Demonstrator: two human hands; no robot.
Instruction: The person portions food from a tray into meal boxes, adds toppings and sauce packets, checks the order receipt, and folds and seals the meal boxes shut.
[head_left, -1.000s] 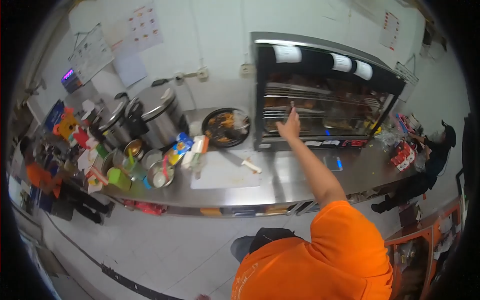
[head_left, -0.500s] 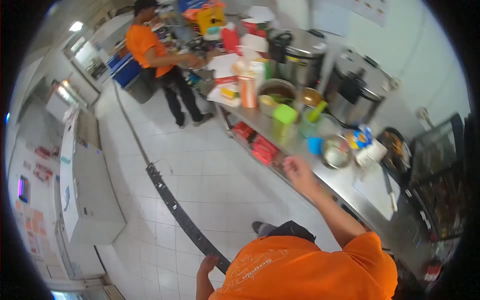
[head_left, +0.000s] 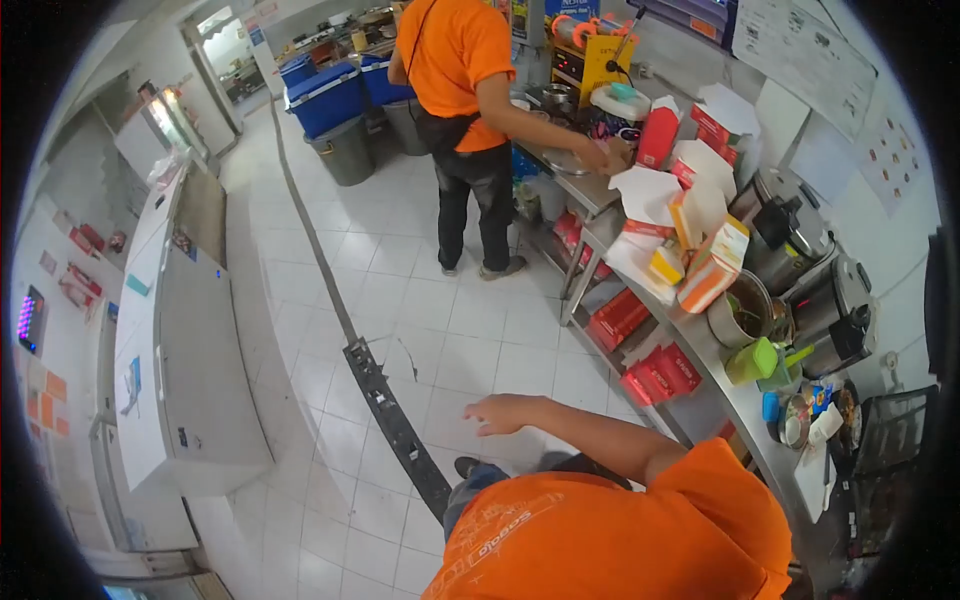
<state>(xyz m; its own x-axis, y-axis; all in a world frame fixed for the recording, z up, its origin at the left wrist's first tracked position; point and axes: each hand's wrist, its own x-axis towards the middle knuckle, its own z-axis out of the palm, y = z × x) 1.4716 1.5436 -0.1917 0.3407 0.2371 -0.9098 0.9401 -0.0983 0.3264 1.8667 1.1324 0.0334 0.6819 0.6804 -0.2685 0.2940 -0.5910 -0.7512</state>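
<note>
My right hand (head_left: 500, 413) hangs in mid-air above the white tiled floor, fingers loosely apart, with nothing in it. Nearest to it, on the right, is the steel counter (head_left: 727, 403), which bears opened food boxes (head_left: 714, 266), a pot (head_left: 741, 309), a green container (head_left: 751, 361) and two large cookers (head_left: 833, 311). Farther down the counter lies a white cutting board (head_left: 815, 482). My left hand is out of the frame.
A co-worker in an orange shirt (head_left: 456, 68) stands at the far end of the counter, one hand over it. Blue tubs (head_left: 324, 103) stand behind. A white chest freezer (head_left: 200, 370) is at the left. A dark channel (head_left: 396, 424) crosses the floor.
The view has swung left from the glass display case towards the aisle and co-worker. My right hand has moved away from the case, over the floor. My left hand, visible half a second ago, is gone.
</note>
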